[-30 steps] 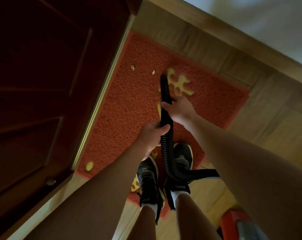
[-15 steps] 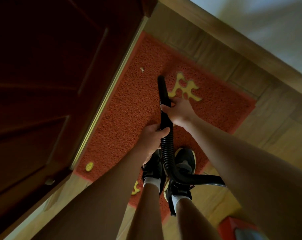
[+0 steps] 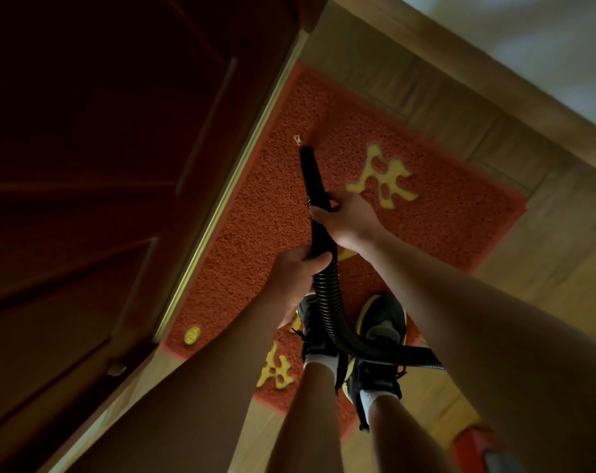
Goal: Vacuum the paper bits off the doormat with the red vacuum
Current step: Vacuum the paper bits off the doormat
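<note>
The red doormat with yellow characters lies on the wooden floor beside a dark door. A black vacuum hose runs from between my feet up to its nozzle tip, which points at one white paper bit near the door edge. My left hand grips the ribbed part of the hose. My right hand grips the hose higher up, nearer the nozzle. The red vacuum body shows at the bottom right corner, partly cut off.
The dark wooden door with its metal threshold strip borders the mat on the left. My two black shoes stand on the mat's near part. A wooden skirting and pale wall lie at the upper right.
The nozzle has swung left toward the door, from beside the yellow character to the paper bit. One of the two paper bits seen a second ago is gone. My feet have shifted.
</note>
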The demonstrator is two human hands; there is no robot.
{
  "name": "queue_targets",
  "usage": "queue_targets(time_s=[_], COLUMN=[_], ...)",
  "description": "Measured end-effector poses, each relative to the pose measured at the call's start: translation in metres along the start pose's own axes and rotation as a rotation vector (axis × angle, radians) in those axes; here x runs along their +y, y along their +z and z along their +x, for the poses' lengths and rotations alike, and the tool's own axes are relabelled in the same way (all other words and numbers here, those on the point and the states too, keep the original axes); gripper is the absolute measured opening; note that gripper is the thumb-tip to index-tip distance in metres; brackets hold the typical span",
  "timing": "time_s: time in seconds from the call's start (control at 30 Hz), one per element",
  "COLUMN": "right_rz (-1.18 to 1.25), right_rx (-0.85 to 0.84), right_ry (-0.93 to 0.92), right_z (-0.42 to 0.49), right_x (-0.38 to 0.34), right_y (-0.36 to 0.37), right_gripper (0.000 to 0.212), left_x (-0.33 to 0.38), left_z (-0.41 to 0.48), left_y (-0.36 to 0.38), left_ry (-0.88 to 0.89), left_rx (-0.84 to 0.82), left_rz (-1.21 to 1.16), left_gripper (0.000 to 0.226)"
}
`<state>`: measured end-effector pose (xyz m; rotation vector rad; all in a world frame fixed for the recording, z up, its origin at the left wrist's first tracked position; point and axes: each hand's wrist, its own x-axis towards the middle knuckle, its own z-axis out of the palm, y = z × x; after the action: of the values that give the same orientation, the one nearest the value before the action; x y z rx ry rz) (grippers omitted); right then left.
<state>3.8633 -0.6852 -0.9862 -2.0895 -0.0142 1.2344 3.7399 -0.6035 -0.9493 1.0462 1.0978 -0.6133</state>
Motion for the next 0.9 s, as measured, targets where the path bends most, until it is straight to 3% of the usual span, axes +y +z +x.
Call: queue_targets(time_s=[0.9], right_rz=[0.123], right_rx=[0.031], right_ry=[0.021], right_z=[-0.018], right_x=[0.005], right_y=[0.004], right_gripper=[0.033], left_x=[-0.01], left_z=[-0.016], left_y=[0.001], left_ry=[0.032], left_rx=[0.004], left_rz=[-0.011], left_gripper=[0.026])
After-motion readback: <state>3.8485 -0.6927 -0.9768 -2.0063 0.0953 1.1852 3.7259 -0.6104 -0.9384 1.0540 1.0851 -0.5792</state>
